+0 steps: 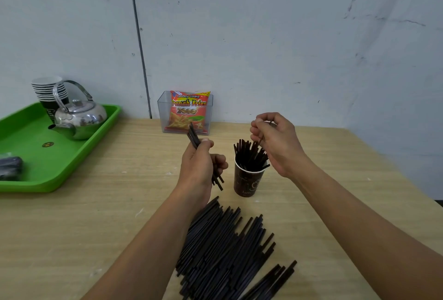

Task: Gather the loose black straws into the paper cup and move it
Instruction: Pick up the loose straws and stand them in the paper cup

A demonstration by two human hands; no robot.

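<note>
A brown paper cup [247,181] stands upright on the wooden table [96,215], with several black straws [249,155] standing in it. A big pile of loose black straws [225,247] lies in front of it, near me. My left hand [200,166] grips a small bundle of black straws [194,136] just left of the cup, their ends sticking out above and below the fist. My right hand [275,142] hovers over the cup's right side and pinches one thin straw that points down into the cup.
A green tray [36,167] at the left holds a steel kettle [79,117], a stack of paper cups [50,92] and a dark bundle [9,167]. A clear box with a snack bag [187,112] stands against the wall behind the cup.
</note>
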